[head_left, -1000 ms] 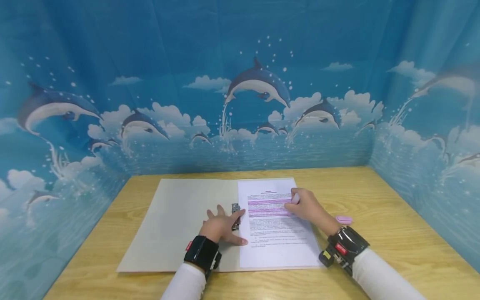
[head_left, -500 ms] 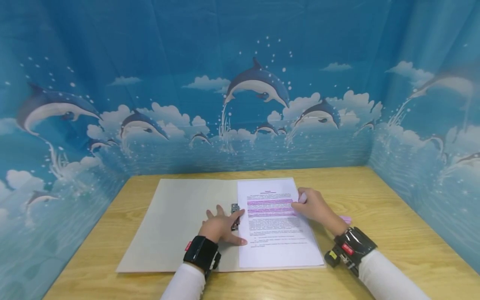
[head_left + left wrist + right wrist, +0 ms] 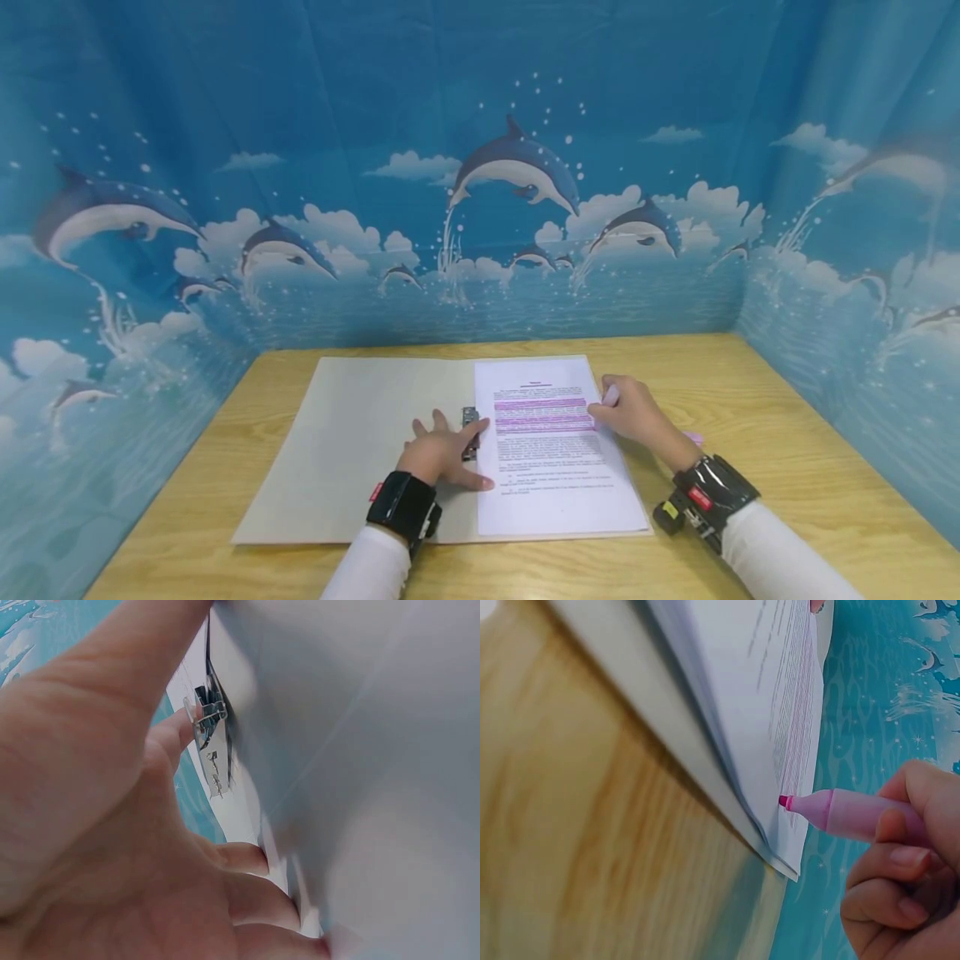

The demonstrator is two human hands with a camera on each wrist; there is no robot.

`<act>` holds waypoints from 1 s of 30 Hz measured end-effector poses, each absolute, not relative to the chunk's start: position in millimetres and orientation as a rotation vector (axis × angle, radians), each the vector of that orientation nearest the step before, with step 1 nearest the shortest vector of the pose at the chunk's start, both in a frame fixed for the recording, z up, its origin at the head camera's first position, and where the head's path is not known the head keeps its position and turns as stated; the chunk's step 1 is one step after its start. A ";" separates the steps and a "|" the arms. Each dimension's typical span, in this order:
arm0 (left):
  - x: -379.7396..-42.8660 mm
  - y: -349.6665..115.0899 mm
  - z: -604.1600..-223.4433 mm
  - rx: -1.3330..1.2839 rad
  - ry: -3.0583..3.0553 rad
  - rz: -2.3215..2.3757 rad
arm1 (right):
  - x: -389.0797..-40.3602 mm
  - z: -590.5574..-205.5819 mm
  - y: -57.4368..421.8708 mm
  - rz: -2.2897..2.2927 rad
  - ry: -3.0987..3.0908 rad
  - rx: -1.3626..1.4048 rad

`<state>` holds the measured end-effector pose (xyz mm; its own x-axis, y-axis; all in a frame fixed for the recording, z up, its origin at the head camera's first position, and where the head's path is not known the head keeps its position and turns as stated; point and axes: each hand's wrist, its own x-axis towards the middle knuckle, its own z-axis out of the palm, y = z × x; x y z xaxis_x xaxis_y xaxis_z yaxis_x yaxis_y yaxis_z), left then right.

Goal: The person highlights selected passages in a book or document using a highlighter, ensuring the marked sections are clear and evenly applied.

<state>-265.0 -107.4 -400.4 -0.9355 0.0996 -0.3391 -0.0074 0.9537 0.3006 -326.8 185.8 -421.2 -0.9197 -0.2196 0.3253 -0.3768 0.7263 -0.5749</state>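
A printed sheet with purple-pink highlighted lines lies on the right side of an opened folder. My left hand rests with spread fingers over the folder's metal clip, thumb and index fingertips on the sheet's left edge. At the sheet's right edge my right hand pinches a pink highlighter, its other fingers curled in. The highlighter's uncapped tip is right at the ends of the text lines in the right wrist view.
A pink cap lies on the wooden table, partly hidden behind the right forearm. A blue dolphin-print curtain encloses the table's back and sides.
My right hand has shifted to the right with the highlighter, uncovering the right ends of the highlighted lines and hiding more of the cap. The left hand stays in place.
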 end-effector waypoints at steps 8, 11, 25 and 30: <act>-264.8 -111.9 -398.5 0.070 2.752 0.425 | -326.7 -412.2 172.0 0.879 -2.678 0.520; -265.1 -112.3 -399.2 0.076 2.751 0.420 | -325.4 -404.2 157.8 0.887 -2.619 0.556; -261.9 -110.7 -397.9 0.123 2.788 0.365 | -323.9 -403.1 65.1 1.036 -2.658 0.806; -261.2 -111.6 -398.3 0.147 2.808 0.364 | -325.1 -409.6 55.4 1.037 -2.665 0.828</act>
